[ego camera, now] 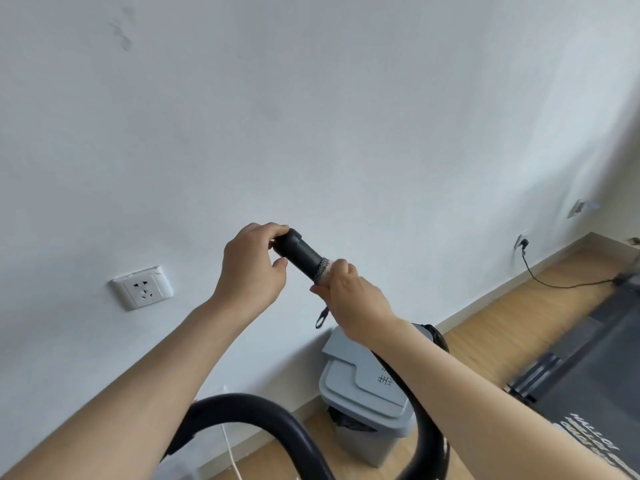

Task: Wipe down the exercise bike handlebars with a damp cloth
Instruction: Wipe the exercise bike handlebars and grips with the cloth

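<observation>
Gripping handlebar (299, 254), L hand (251, 268); cloth (322, 270), R hand (353, 299)

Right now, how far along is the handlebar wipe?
Done: nothing can be confirmed; no bar surface visibly shows wiping. In hand: the right hand wraps the cloth around the raised black grip, while the left hand steadies its end cap. Left, judging by position: the curved lower bar near the bottom edge, which neither hand touches.
</observation>
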